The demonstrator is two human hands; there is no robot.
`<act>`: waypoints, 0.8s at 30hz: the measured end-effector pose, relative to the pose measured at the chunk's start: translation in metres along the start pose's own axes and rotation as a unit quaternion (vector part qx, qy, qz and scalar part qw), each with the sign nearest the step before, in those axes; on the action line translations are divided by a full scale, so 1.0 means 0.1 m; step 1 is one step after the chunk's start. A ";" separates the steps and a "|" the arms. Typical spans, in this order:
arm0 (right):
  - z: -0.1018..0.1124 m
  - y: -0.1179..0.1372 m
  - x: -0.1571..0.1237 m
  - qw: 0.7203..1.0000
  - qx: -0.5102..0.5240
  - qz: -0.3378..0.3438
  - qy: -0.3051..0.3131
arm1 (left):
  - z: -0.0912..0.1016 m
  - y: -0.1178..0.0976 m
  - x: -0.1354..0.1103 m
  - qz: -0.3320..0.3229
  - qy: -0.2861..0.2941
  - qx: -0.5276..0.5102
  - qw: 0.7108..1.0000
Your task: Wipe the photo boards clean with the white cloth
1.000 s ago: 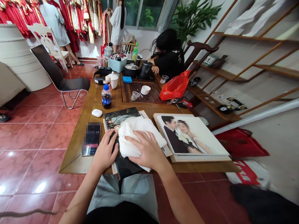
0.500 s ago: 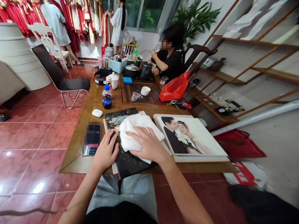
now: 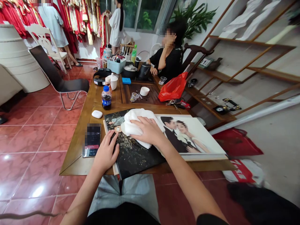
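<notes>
A dark photo panel (image 3: 138, 159) with gold speckles and a pictured figure lies tilted on the table in front of me, over a pale-edged board. My left hand (image 3: 108, 149) rests flat along its left edge, fingers spread. My right hand (image 3: 150, 131) grips a bunched white towel (image 3: 133, 120) and presses it on the panel's upper right part. The towel hides that part of the panel and overlaps the edge of a second framed photo (image 3: 201, 137), a couple on a pale background, lying to the right.
Left of the panel lie a phone (image 3: 92, 140) and a white earbud case (image 3: 97, 114). Behind stand a cola bottle (image 3: 106, 98), a white lidded cup (image 3: 113, 82), a small white bowl (image 3: 144, 91) and a red plastic bag (image 3: 173, 89). A person (image 3: 170, 57) sits across the table.
My right hand and the towel have moved up and slightly right, uncovering more speckled panel. My left hand stays put. The seated person has raised a hand to the head.
</notes>
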State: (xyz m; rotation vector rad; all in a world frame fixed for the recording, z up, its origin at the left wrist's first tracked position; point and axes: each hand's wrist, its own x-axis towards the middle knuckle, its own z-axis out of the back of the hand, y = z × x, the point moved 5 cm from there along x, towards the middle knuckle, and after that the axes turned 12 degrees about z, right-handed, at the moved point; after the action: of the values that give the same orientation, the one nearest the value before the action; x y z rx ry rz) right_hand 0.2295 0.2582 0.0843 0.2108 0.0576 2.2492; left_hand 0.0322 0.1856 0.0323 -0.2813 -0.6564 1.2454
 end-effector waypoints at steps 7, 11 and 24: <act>-0.07 0.18 0.58 0.998 0.002 0.049 0.035 | 0.00 -0.01 0.01 -0.003 0.003 0.006 1.000; -0.12 0.33 0.84 0.997 0.008 0.071 0.043 | -0.01 0.00 0.01 -0.007 -0.001 0.015 1.000; -0.11 0.22 0.87 0.995 0.002 0.087 0.046 | -0.01 -0.01 0.00 -0.004 0.003 0.017 1.000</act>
State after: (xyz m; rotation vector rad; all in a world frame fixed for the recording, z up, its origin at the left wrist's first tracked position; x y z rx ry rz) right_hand 0.1565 0.3118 0.0875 0.1164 0.0955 2.4315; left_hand 0.0331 0.1854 0.0320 -0.2532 -0.6302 1.2463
